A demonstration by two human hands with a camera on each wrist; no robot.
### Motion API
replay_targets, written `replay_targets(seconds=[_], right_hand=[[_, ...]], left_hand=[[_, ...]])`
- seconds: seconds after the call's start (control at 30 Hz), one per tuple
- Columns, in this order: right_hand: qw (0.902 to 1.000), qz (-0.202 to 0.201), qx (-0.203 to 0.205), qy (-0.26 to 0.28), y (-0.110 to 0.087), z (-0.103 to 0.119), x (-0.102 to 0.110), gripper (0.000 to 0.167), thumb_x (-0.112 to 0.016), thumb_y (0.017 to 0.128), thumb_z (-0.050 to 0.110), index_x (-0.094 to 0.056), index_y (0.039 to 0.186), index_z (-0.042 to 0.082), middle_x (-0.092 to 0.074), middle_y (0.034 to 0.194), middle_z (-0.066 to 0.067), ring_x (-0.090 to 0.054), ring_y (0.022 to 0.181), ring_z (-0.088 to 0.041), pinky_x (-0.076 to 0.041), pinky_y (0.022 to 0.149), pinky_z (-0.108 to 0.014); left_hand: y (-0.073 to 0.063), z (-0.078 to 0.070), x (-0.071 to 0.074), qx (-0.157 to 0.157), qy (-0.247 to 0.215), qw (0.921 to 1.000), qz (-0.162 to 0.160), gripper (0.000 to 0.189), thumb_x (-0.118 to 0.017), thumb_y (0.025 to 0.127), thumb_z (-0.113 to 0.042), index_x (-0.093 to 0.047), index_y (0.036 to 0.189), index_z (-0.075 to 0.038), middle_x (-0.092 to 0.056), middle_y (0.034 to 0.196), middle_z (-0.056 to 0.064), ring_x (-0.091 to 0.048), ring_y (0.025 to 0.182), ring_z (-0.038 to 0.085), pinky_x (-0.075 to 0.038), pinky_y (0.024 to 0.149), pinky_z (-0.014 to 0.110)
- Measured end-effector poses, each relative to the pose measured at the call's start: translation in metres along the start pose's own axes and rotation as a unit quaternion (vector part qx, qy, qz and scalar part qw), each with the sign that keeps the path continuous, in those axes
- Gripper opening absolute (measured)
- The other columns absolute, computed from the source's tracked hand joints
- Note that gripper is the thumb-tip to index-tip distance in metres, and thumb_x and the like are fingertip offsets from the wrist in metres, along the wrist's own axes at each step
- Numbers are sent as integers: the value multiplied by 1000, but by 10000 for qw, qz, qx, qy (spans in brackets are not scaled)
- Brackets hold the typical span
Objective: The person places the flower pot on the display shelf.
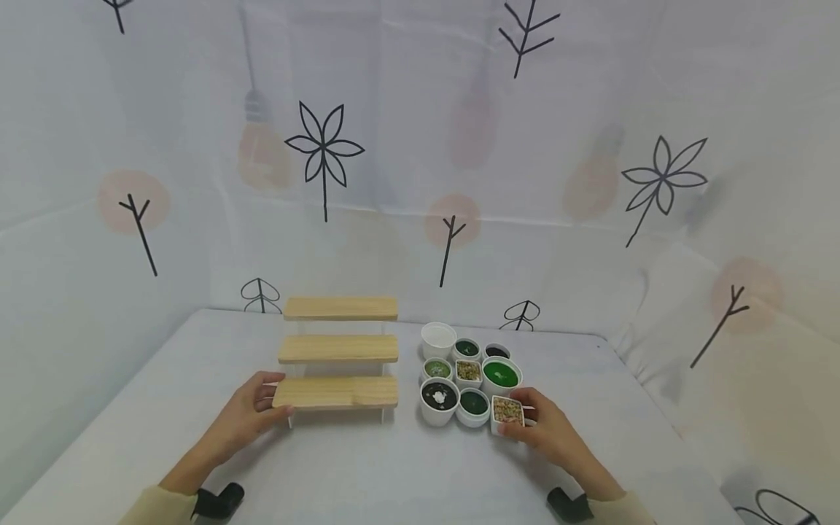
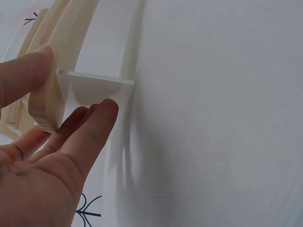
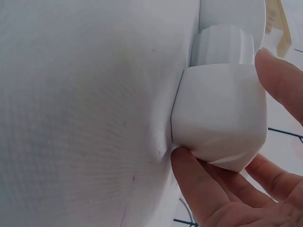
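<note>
A three-tier wooden shelf stand [image 1: 335, 392] with clear supports stands left of centre on the table. My left hand [image 1: 252, 407] grips the left end of its lowest board. In the left wrist view, the thumb [image 2: 28, 73] lies on the wooden board [image 2: 73, 45] and the fingers reach below it, beside the clear support [image 2: 97, 90]. At the right, my right hand [image 1: 545, 429] holds a small square white pot [image 1: 508, 413] with a speckled, grainy top. The right wrist view shows the pot's smooth side [image 3: 220, 109] between thumb and fingers; its base is at the white surface.
Several white pots cluster left of the held one: a round green-topped pot [image 1: 502, 374], a dark-topped pot [image 1: 439, 398], a small dark-green-topped pot [image 1: 473, 405] and a larger white pot [image 1: 437, 340]. A white cloth wall [image 1: 394, 248] with plant drawings rises behind the table [image 1: 367, 474].
</note>
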State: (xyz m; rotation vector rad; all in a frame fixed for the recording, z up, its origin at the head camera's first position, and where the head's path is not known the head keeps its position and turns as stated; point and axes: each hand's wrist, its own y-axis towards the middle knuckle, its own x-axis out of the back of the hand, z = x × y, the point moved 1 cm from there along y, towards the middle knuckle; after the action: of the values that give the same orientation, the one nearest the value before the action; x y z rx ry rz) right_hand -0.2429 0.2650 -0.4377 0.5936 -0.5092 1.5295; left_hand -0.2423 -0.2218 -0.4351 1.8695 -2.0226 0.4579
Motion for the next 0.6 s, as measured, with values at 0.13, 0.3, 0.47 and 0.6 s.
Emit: replay_targets(seconds=[0.13, 0.3, 0.47, 0.6], right_hand=[[9999, -35, -17, -112, -1, 0, -3, 65, -85, 69, 26, -55, 123, 4, -60, 120, -10, -61, 105, -28, -52, 88, -43], [9999, -81, 1, -115, -3, 0, -4, 65, -86, 68, 24, -55, 122, 4, -61, 118, -10, -61, 104, -28, -51, 89, -44], [9998, -85, -26, -179, -3, 1, -3, 64, -86, 68, 23, -56, 122, 5, -61, 118, -9, -61, 104, -29, -51, 89, -45], [9997, -96, -48, -224, -3, 1, -3, 65, -85, 69, 24, -55, 123, 5, -61, 119, -9, -61, 105, -29, -52, 89, -45]], left_hand=[[-1, 3, -1, -38, -155, 9999, 31, 71, -76, 82, -22, -36, 136, 2, -54, 126, 25, -56, 116, 37, -54, 87, 34], [-2, 5, -2, -132, -207, 9997, 75, 70, -75, 83, -20, -34, 136, 3, -53, 126, 27, -56, 116, 38, -55, 86, 34], [-1, 5, -2, -100, -134, 9999, 34, 71, -75, 84, -21, -34, 137, 2, -52, 127, 27, -55, 117, 38, -54, 87, 34], [0, 3, -1, -119, -80, 9999, 19, 71, -74, 84, -22, -34, 137, 2, -52, 127, 27, -55, 117, 38, -54, 88, 35]])
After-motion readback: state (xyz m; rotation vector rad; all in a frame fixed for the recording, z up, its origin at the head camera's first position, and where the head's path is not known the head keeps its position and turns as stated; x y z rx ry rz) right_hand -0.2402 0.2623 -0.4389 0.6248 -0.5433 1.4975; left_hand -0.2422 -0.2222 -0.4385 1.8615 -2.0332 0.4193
